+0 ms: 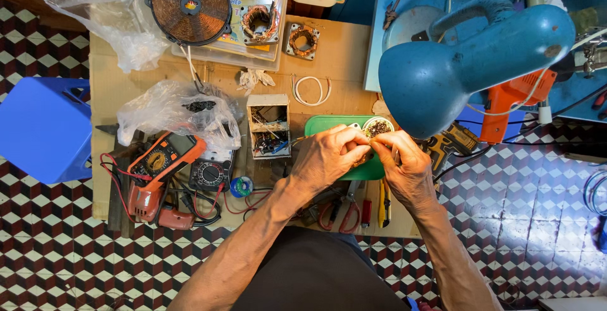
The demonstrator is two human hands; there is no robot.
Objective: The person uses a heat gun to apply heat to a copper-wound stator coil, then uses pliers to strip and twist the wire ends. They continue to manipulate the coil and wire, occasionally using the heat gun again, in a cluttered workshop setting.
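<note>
Head view: left hand (329, 154) and right hand (399, 159) both pinch something tiny, hidden between fingertips, over the green tray (316, 125) beside a small round tin (378, 126); looks light, fiddly, best held by fingertips.

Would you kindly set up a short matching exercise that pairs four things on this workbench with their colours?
Things:
1. desk lamp
2. multimeter
3. tray under the hands
4. round coil

Colours:
A. green
B. copper brown
C. blue
D. orange and black

Pairs: 1-C, 2-D, 3-A, 4-B
</note>
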